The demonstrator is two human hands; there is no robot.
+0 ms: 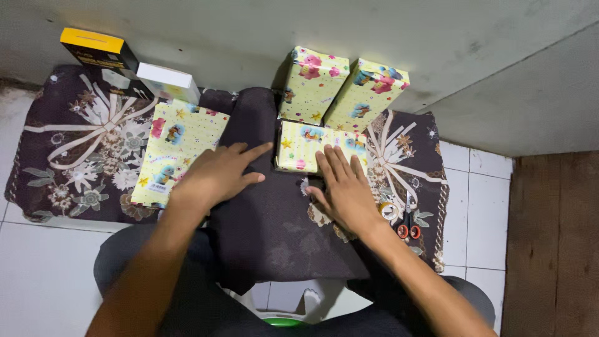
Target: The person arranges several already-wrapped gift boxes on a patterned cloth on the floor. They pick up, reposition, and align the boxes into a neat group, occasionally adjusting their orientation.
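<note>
On the dark cloth [274, 218], both hands lie flat and open, right hand [346, 190] touching a wrapped box [299, 150], left hand [215, 178] beside it.

The right hand [345, 190] covers the near edge of the flat wrapped box [312, 148], so its full outline can't be made out. At nine o'clock, the left hand [215, 178] hides one corner of the wrapping paper sheet [178, 146]. The green object [282, 322] at six o'clock is cut off by the frame. The tape roll [388, 211] beside the scissors [409, 224] is too small to read.
</note>
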